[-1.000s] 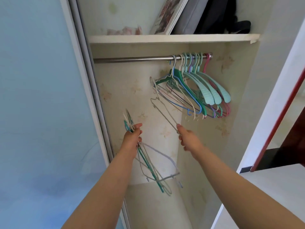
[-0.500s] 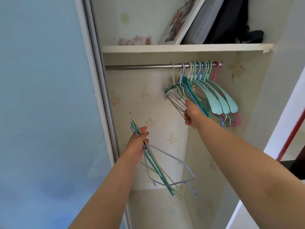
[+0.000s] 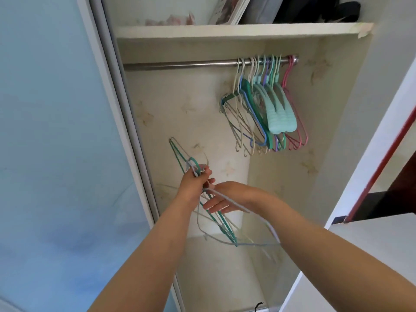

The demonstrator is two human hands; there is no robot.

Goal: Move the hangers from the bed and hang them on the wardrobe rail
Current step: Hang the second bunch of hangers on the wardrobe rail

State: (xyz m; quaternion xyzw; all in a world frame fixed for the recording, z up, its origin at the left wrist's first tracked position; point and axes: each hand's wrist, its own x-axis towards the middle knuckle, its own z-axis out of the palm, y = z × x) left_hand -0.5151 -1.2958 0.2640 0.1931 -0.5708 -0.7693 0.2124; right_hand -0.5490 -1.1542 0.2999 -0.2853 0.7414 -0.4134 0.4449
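My left hand (image 3: 194,184) grips a bunch of thin wire hangers (image 3: 221,226), green, white and pale blue, by their hooks in front of the open wardrobe. My right hand (image 3: 229,197) reaches into that bunch just right of my left hand, fingers spread among the wires; whether it grips one I cannot tell. Several hangers (image 3: 267,109) in teal, green, blue, purple, white and pink hang bunched at the right end of the metal rail (image 3: 180,64).
A white shelf (image 3: 225,30) above the rail carries a book and dark bags. The sliding door (image 3: 56,131) with its grey frame stands on the left. A white wall and a red-edged door lie to the right.
My right hand left a wire hanger on the rail and came down to the bunch in my left hand. The hung bunch now holds one more hanger.
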